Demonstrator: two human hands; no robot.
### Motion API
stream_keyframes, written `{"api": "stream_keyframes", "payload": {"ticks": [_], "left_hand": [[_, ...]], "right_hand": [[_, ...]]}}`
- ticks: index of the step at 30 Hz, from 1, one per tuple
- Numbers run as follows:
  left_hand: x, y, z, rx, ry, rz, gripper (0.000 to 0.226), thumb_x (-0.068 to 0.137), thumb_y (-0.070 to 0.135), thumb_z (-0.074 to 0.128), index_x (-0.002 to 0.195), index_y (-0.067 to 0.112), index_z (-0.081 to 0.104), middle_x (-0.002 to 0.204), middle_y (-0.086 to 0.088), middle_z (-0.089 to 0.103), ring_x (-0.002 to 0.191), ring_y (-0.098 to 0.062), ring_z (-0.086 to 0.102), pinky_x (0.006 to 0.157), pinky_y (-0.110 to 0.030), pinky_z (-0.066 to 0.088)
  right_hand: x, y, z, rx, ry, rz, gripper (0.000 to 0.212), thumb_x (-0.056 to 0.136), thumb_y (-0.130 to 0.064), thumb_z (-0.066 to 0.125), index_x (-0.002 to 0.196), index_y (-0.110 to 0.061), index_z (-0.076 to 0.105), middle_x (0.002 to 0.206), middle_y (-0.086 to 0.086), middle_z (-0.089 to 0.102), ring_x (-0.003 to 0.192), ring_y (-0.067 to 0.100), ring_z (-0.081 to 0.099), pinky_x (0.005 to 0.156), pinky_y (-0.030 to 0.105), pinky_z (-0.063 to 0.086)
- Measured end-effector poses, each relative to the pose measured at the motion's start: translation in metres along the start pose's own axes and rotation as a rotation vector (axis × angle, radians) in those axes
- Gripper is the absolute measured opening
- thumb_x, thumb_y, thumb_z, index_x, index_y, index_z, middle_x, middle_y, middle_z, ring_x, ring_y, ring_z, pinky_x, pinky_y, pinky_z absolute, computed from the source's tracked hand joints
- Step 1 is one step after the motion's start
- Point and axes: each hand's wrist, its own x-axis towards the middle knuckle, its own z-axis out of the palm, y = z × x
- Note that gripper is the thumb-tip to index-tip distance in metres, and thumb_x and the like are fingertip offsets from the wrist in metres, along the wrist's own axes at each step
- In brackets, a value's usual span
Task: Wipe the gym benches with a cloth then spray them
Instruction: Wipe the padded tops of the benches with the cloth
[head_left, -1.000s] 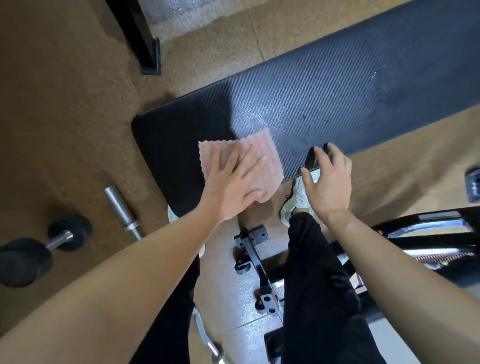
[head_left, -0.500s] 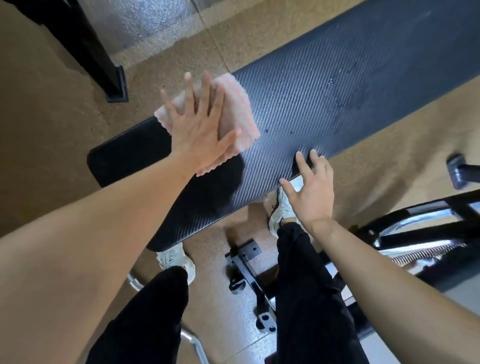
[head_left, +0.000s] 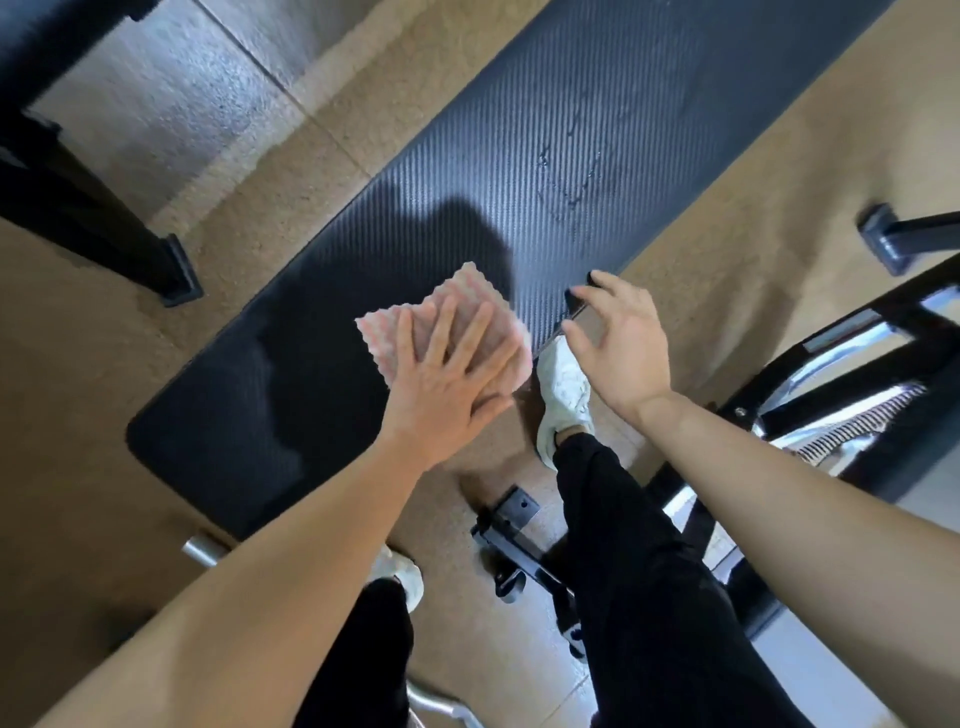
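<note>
Pink cloth (head_left: 475, 299) is pressed flat on black padded table (head_left: 597, 93), nr its near edge, by L grip (head_left: 447, 379), fingers spread. R grip (head_left: 623, 348), loosely spread, is laid w/ fingertips at the edge beside it. Wet streaks (head_left: 566, 171) are seen further along. White shoe (head_left: 563, 395) is set just below the edge; black frame foot (head_left: 176, 275) is seen on floor beyond.

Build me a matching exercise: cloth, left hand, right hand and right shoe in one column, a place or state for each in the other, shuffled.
1. cloth
2. left hand
3. right hand
4. right shoe

A. white, on the floor
B. empty, at the near edge of the bench
C. pink, spread on the bench
D. pressing flat on the cloth

Pairs: 1-C, 2-D, 3-B, 4-A
</note>
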Motion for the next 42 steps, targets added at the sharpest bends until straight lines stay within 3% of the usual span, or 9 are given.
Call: {"api": "stream_keyframes", "payload": {"ticks": [6, 13, 16, 20, 24, 29, 34, 38, 42], "left_hand": [[0.065, -0.052, -0.033, 0.059, 0.049, -0.089, 0.075, 0.097, 0.078, 0.022, 0.162, 0.045, 0.003, 0.173, -0.003, -0.002, 0.157, -0.042, -0.006, 0.118, -0.074, 0.007], [0.128, -0.077, -0.056, -0.016, 0.095, -0.357, 0.073, 0.097, 0.077, 0.019, 0.158, 0.037, 0.025, 0.172, -0.005, 0.005, 0.156, -0.046, 0.003, 0.116, -0.077, 0.004], [0.146, -0.072, -0.060, -0.010, 0.128, -0.426, 0.073, 0.099, 0.072, 0.016, 0.159, 0.031, 0.021, 0.172, -0.007, 0.005, 0.155, -0.048, 0.004, 0.116, -0.077, 0.008], [0.138, -0.048, -0.054, -0.043, 0.096, -0.312, 0.072, 0.100, 0.071, 0.019, 0.162, 0.035, 0.012, 0.172, -0.011, 0.010, 0.155, -0.046, 0.007, 0.120, -0.071, 0.007], [0.123, -0.006, -0.038, 0.032, 0.056, -0.158, 0.080, 0.097, 0.077, 0.014, 0.164, 0.036, -0.002, 0.173, -0.010, -0.008, 0.156, -0.043, -0.009, 0.121, -0.070, 0.002], [0.120, 0.032, -0.025, 0.033, 0.014, 0.005, 0.076, 0.099, 0.075, 0.018, 0.163, 0.039, 0.001, 0.172, -0.006, -0.009, 0.157, -0.043, -0.008, 0.118, -0.072, 0.006], [0.149, 0.007, -0.045, 0.083, 0.010, 0.087, 0.074, 0.098, 0.077, 0.018, 0.162, 0.044, 0.005, 0.174, -0.002, 0.000, 0.158, -0.040, -0.003, 0.118, -0.074, 0.004], [0.190, -0.020, -0.066, 0.078, 0.039, -0.049, 0.075, 0.096, 0.080, 0.016, 0.162, 0.045, 0.004, 0.174, -0.001, -0.002, 0.158, -0.040, -0.003, 0.119, -0.073, 0.002], [0.223, -0.048, -0.083, 0.004, 0.037, -0.217, 0.072, 0.097, 0.078, 0.019, 0.161, 0.047, 0.002, 0.173, 0.000, -0.001, 0.156, -0.043, 0.007, 0.120, -0.068, 0.006]], "right_hand": [[0.024, 0.011, 0.001, -0.130, -0.045, 0.108, 0.077, 0.092, -0.050, 0.065, 0.153, -0.014, 0.037, 0.164, 0.013, 0.024, 0.154, 0.030, 0.014, 0.125, 0.045, 0.016], [0.030, 0.016, 0.002, -0.091, -0.051, 0.078, 0.076, 0.087, -0.047, 0.073, 0.147, -0.008, 0.048, 0.159, 0.018, 0.033, 0.153, 0.031, 0.021, 0.123, 0.047, 0.027], [0.033, 0.021, -0.003, -0.081, -0.080, 0.063, 0.074, 0.086, -0.048, 0.073, 0.146, -0.012, 0.051, 0.159, 0.015, 0.035, 0.152, 0.027, 0.024, 0.121, 0.046, 0.030], [0.033, 0.030, -0.014, 0.030, -0.125, 0.064, 0.067, 0.089, -0.040, 0.074, 0.148, -0.021, 0.050, 0.161, 0.001, 0.033, 0.152, 0.014, 0.023, 0.118, 0.031, 0.027], [0.037, 0.040, -0.026, 0.112, -0.181, 0.060, 0.053, 0.093, -0.023, 0.071, 0.144, -0.023, 0.055, 0.158, -0.005, 0.038, 0.149, 0.009, 0.029, 0.114, 0.018, 0.020], [0.058, 0.056, -0.055, 0.227, -0.039, 0.057, 0.037, 0.090, -0.004, 0.063, 0.125, -0.013, 0.069, 0.134, 0.005, 0.065, 0.128, 0.021, 0.057, 0.114, 0.025, 0.034], [0.108, 0.075, -0.070, 0.040, 0.022, 0.072, 0.052, 0.095, -0.024, 0.065, 0.145, -0.014, 0.052, 0.159, 0.008, 0.038, 0.148, 0.025, 0.030, 0.122, 0.033, 0.019], [0.140, 0.090, -0.072, -0.136, -0.025, 0.056, 0.070, 0.096, -0.036, 0.064, 0.154, -0.011, 0.035, 0.165, 0.013, 0.022, 0.154, 0.032, 0.015, 0.125, 0.048, 0.020], [0.145, 0.098, -0.070, -0.148, -0.053, 0.036, 0.074, 0.095, -0.041, 0.065, 0.155, -0.012, 0.034, 0.166, 0.012, 0.021, 0.155, 0.029, 0.013, 0.125, 0.045, 0.018]]}}
